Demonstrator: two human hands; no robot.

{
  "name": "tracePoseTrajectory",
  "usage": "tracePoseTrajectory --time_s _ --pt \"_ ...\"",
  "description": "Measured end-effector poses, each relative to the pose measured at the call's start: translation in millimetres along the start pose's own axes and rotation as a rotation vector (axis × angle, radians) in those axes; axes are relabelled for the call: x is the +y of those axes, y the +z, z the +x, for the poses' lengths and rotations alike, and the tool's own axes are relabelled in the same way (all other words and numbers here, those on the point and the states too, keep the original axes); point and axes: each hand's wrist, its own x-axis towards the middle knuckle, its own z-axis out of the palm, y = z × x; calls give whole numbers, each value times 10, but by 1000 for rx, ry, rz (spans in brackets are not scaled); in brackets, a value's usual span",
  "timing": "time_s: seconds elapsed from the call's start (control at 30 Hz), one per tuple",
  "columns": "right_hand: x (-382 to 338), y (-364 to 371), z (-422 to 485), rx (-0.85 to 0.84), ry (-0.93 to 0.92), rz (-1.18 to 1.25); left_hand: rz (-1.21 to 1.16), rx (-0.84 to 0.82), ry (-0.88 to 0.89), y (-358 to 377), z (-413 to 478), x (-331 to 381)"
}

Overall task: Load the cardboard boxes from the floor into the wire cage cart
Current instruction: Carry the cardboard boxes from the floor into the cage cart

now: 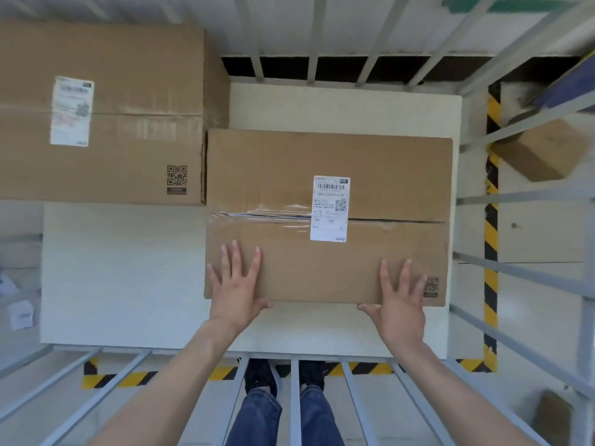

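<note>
Left of the taped box (277, 169) and set against its far left side, a larger box (128, 140) sits on the cart's white floor (122, 268). The taped box lies flat inside the wire cart (521, 272) with a white label (330, 209) on top. The left hand (236, 281) and right hand (402, 300) both rest on its near edge, fingers straight and spread on the lid, thumbs along the near side, not curled round anything. Right of the taped box, beyond the bars, a small box (544, 149) sits on the ground by striped tape (491, 278).
</note>
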Motion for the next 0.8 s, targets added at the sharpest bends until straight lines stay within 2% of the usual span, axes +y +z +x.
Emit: tracePoseTrajectory --time_s 0.2,0.43,0.5,0.6,0.8 --pt "-392 -779 739 35 -18 63 23 86 14 -887 832 -24" --pt "-494 -1355 1459 11 -40 157 11 82 -16 -1486 1466 55" --pt "-411 -1339 1421 -12 -63 227 7 63 -21 -1470 1411 75" --pt "-323 -1301 1231 52 -168 260 6 99 -13 -1328 1180 119" --pt "-504 -1517 255 68 -248 245 -59 46 64 -1477 247 395"
